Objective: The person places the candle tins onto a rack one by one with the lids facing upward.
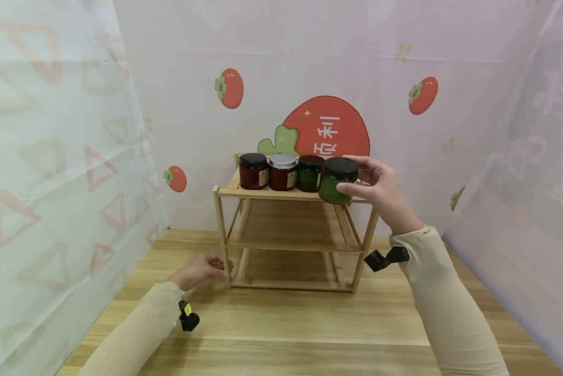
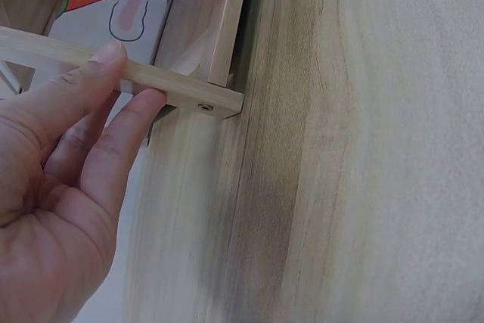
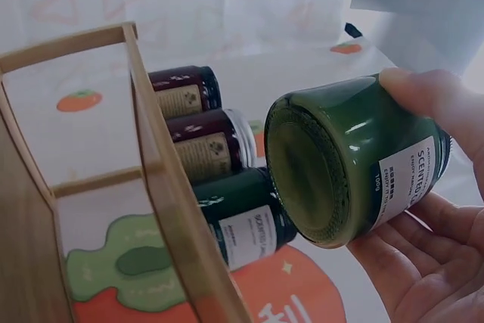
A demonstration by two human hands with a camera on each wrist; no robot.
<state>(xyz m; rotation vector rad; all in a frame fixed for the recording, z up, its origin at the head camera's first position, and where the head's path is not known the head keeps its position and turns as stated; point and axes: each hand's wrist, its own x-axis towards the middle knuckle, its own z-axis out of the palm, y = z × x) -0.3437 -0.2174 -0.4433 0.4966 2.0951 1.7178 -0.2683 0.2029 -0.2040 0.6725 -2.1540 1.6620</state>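
Between the thumb and fingers of my right hand (image 1: 386,196) is a green scented candle jar (image 1: 336,183) with a black lid. In the right wrist view its base and white label show, and it overlaps the neighbouring green jar (image 3: 246,217). The wooden rack (image 1: 293,245) bears a row of jars on top: a dark red one with a black lid (image 1: 253,172), a dark red one with a silver lid (image 1: 282,173) and the green one. Down at the rack's front left leg, my left hand (image 1: 203,271) pinches the wooden post (image 2: 144,75) near its foot.
The rack stands on a wood-grain table (image 1: 281,329). Behind it hangs a pale cloth backdrop (image 1: 183,104) with printed tomatoes, and further cloth walls flank the table at left and right. A black wrist camera (image 1: 387,257) sits at the right cuff.
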